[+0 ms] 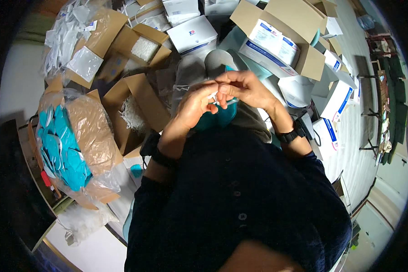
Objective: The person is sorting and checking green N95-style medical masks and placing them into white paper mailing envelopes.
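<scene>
Over my lap, my left hand (196, 105) and my right hand (245, 89) meet with fingers curled together. Pinched between them is a small white piece (213, 95), mostly covered by fingers, so its exact kind is unclear. Beneath the hands, a smooth teal piece (216, 119) lies on my lap, looking like the folded teal pieces in the box at the left. My hands and shirt hide part of it.
At the left, a plastic-lined carton holds folded teal pieces (61, 149). Two cartons hold white stringy bits (144, 48) and white strands (132, 114). A white box (192, 35) stands ahead. An open carton (299, 34) and white-and-blue boxes (333, 97) crowd the right.
</scene>
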`<state>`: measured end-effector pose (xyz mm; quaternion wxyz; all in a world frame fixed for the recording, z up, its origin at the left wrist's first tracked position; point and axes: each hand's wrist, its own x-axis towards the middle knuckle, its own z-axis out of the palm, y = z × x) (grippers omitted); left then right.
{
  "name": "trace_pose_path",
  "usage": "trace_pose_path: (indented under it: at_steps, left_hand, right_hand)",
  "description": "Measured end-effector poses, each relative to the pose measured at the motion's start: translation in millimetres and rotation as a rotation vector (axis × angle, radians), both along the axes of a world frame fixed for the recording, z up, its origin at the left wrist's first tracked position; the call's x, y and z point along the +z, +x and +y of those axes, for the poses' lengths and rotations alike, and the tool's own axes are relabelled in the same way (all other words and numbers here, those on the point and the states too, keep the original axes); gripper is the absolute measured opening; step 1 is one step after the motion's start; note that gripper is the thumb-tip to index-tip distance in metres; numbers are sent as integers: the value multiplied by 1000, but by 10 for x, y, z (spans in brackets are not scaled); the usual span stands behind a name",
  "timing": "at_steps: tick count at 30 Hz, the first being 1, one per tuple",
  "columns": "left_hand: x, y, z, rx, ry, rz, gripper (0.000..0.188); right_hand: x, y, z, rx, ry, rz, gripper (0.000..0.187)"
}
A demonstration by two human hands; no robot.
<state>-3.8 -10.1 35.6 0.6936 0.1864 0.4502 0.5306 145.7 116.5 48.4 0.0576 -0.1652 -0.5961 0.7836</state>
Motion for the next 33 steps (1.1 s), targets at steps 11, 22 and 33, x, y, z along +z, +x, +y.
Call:
trace_pose_path:
  at_steps: [11,22,33]
  left_hand:
    - [15,353,28,3,-6,205,35]
    - [244,277,-581,-134,-86,151,35]
    - [-227,356,-262,2,-170,-554,33]
  right_hand:
    - [-253,158,303,-522,714,-118,28]
    - [-522,723,1139,-819,677,-370,21]
    - [63,453,260,-330,242,42,17]
